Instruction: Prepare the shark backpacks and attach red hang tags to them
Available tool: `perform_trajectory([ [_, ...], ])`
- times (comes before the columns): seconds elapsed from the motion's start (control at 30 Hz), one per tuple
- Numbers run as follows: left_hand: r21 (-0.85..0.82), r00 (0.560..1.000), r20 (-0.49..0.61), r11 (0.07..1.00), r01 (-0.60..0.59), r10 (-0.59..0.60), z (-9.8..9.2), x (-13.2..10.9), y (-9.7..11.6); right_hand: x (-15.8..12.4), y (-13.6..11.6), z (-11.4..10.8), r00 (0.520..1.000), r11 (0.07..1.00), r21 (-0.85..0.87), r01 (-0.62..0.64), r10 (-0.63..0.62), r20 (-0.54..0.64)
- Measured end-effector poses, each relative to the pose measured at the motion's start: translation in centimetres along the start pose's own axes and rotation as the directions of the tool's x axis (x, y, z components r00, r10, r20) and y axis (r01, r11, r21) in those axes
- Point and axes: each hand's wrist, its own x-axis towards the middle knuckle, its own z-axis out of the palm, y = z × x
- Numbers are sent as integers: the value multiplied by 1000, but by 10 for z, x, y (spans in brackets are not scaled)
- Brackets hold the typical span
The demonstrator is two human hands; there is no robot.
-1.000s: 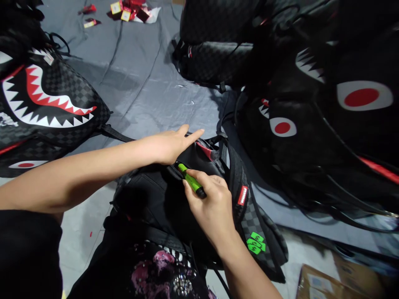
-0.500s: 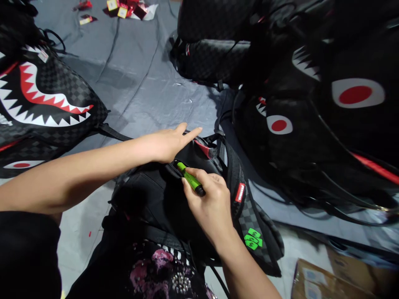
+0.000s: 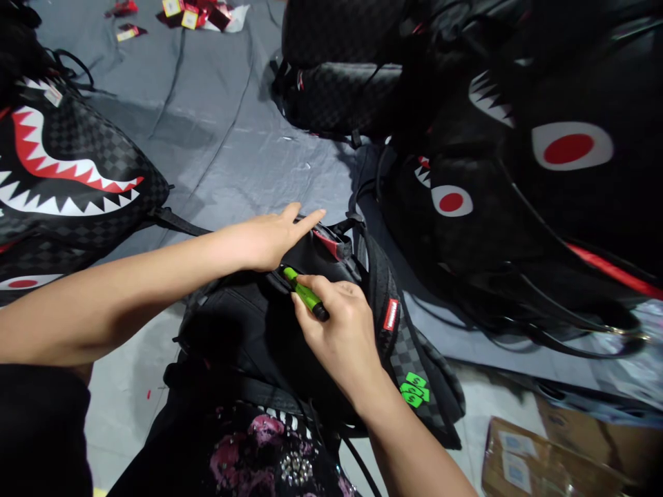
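Leftward and slightly upward, the whole scene has slid together across the view, which suggests that the head camera turned. Against the work itself, both hands look unmoved, so the close work seems to be going on at the same spot.

At far left, a dark chequered backpack with a red-and-white shark mouth (image 3: pixel 67 183) lies partly out of frame. Beyond it, red and yellow shiny scraps (image 3: pixel 202 15) lie on a wrinkled grey sheet (image 3: pixel 217 90).

Next comes the left hand (image 3: pixel 274 238), palm down at the upper edge of a black backpack with chequered sides (image 3: pixel 243 310), two digits stretched out apart; whether the hidden fingers pinch the fabric, I cannot tell. That backpack lies in front of the person, against the body. Just right of the left hand, a bright green, black-ended pen-shaped tool (image 3: pixel 309 297) slants across the black fabric, its far end close to the left hand. The right hand (image 3: pixel 342 328) grasps it, thumb and fingers closed around the barrel.

Farther right on the same backpack are a small red rectangular label (image 3: pixel 390 315) and a cluster of bright green printed patches (image 3: pixel 415 390). At far right stand black backpacks with red-and-white eye prints (image 3: pixel 564 200), above a brown cardboard box (image 3: pixel 549 449).
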Motion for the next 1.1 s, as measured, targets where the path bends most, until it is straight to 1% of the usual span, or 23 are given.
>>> perform_trajectory([
  [0.07,1,1000,1,1000,-12,12,1,0,-1,1,-1,-2,1000,1000,1,8,-8,5],
  [0.17,1,1000,6,1000,10,-10,2,0,-1,1,-2,-4,1000,999,32,17,-18,24],
  [0.3,-8,1000,-5,1000,15,-15,1,0,0,-3,-3,-6,1000,993,-117,-15,18,20],
  [0.33,-8,1000,-5,1000,16,-17,1,0,0,-4,-3,-6,1000,992,-123,-13,15,10],
  [0.43,-10,1000,-1,1000,28,-28,0,0,1,-5,-1,-4,1000,999,-41,4,-5,-9],
  [0.5,-12,1000,2,999,29,-29,-1,-1,1,-5,1,-2,1000,1000,8,-9,9,-11],
  [0.63,6,1000,-9,1000,14,-14,-1,-1,1,-2,2,2,999,999,26,-33,34,-36],
  [0.77,28,1000,-22,999,20,-19,2,-1,-1,1,3,3,999,990,136,-41,39,17],
  [0.9,24,999,-32,1000,2,-1,3,0,-3,1,2,2,997,996,51,-69,71,-28],
  [1.0,24,999,-38,1000,4,-3,3,0,-4,1,2,1,998,992,103,-68,68,6],
  [1.1,24,999,-40,1000,-9,10,2,-1,-3,1,2,0,996,994,69,-88,88,1],
])
